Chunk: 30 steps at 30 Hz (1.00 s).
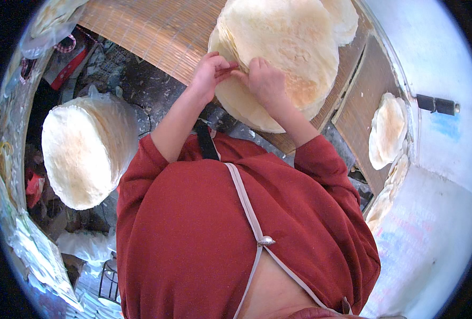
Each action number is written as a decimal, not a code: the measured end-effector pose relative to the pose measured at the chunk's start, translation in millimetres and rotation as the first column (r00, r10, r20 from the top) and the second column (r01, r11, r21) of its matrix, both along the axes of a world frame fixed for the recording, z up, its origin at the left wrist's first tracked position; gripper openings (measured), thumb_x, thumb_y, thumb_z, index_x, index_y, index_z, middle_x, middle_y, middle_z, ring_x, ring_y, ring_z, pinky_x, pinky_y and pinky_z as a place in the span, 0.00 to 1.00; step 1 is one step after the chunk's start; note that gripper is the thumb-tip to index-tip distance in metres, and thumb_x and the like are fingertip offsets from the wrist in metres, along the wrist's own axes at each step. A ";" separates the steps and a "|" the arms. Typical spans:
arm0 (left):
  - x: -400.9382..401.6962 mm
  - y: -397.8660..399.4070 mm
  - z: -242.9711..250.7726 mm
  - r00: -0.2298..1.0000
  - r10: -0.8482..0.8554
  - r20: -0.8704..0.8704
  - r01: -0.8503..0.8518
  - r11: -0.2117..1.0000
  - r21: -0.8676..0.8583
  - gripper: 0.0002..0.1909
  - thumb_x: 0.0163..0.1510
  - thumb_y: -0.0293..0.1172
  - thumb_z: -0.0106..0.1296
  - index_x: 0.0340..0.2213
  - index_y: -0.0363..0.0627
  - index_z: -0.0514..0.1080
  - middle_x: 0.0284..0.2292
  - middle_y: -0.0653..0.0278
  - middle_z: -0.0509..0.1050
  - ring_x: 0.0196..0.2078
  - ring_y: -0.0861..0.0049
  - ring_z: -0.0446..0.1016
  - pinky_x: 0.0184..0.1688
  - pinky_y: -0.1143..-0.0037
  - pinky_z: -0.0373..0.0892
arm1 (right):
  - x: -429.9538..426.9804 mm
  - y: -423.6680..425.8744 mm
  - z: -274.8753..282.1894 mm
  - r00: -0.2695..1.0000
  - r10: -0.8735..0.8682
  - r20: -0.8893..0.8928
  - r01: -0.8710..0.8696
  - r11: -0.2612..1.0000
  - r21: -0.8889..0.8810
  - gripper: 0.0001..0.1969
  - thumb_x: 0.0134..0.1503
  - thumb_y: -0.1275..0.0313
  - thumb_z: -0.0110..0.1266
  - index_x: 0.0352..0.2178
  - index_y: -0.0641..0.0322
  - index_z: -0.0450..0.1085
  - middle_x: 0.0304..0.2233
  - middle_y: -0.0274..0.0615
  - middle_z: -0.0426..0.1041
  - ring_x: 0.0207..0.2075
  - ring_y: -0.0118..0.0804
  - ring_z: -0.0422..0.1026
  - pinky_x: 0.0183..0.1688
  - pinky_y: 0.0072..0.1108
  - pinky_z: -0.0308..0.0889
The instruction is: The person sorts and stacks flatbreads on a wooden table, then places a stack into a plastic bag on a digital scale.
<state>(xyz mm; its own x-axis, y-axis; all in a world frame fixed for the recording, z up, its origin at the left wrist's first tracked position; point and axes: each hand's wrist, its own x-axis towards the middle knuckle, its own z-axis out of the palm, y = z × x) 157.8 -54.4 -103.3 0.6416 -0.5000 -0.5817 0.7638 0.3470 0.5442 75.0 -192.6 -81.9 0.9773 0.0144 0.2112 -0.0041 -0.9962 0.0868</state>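
A pile of thin, round flatbreads, pale with light brown patches, lies in front of me on a slatted mat. Its layered edges show on the left, and a lower flatbread sticks out beneath towards me. My left hand is at the left edge of the pile, its fingertips close together against the layers; whether they pinch a sheet is hard to see. Just to its right, my right hand has its fingers curled on the upper flatbreads' edge, the thumb pointing at the left fingertips.
A tall stack of flatbreads, wrapped around its side in clear plastic, stands at my left. The brown slatted mat spans the table. More flatbreads lie at the right by a white wall. Clear plastic bags sit lower left.
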 end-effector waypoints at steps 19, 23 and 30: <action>-46.9 58.3 15.5 0.987 -0.160 0.002 0.160 0.987 -0.014 0.21 0.48 0.22 0.43 0.45 0.32 0.58 0.39 0.49 0.71 0.42 0.65 0.72 0.43 0.73 0.69 | -25.9 -94.1 202.4 0.918 -0.396 0.033 0.392 0.915 0.091 0.13 0.51 0.62 0.51 0.37 0.55 0.69 0.32 0.43 0.75 0.34 0.46 0.73 0.34 0.28 0.67; -76.1 70.2 -6.6 0.993 -0.110 -0.032 0.112 0.993 0.043 0.19 0.47 0.20 0.40 0.43 0.29 0.61 0.37 0.53 0.71 0.39 0.68 0.73 0.40 0.76 0.70 | -48.7 -20.1 174.7 0.974 -0.225 0.022 0.224 0.974 0.029 0.08 0.52 0.70 0.45 0.34 0.55 0.68 0.26 0.43 0.73 0.29 0.43 0.74 0.29 0.29 0.68; -77.0 49.7 4.9 0.985 -0.145 -0.097 0.145 0.989 -0.012 0.23 0.45 0.19 0.41 0.46 0.27 0.59 0.43 0.49 0.68 0.46 0.62 0.69 0.50 0.70 0.66 | -69.4 21.0 18.1 0.999 0.033 -0.014 -0.033 0.999 0.001 0.09 0.44 0.74 0.47 0.29 0.66 0.65 0.28 0.47 0.69 0.30 0.41 0.72 0.23 0.27 0.69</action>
<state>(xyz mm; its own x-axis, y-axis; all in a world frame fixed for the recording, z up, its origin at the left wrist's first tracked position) 80.8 -4.7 -98.5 0.5023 -0.5862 -0.6356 0.8556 0.2311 0.4631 5.6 -171.6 -63.8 0.9793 0.0463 0.1973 0.0297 -0.9959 0.0859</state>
